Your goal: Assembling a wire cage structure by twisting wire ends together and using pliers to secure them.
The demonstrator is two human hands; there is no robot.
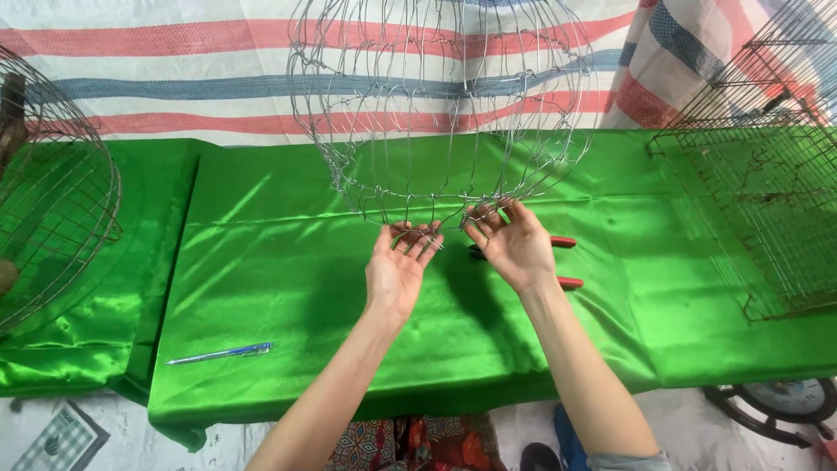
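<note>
Green satin covers the bench, with a striped red, white and blue tarp hung behind its far edge. Over the middle of the bench, toward the far edge, a rounded wire frame is held up off the cloth, its lower ends hanging as loose vertical wires. The left hand has its fingers curled lightly around a few of these bottom wires, palm up and half open; the right hand pinches neighbouring wire ends between thumb and fingers, closed on them more tightly. The step in hand looks like gathering or bending the loose bottom wires together by hand. The next move probably calls for a steady grip on the frame while one wire end is twisted, perhaps with the red-handled pliers lying just behind the right hand. A blue pen lies near the front left corner; a round wire cage sits at the left edge, a rectangular rusty cage at the right.
</note>
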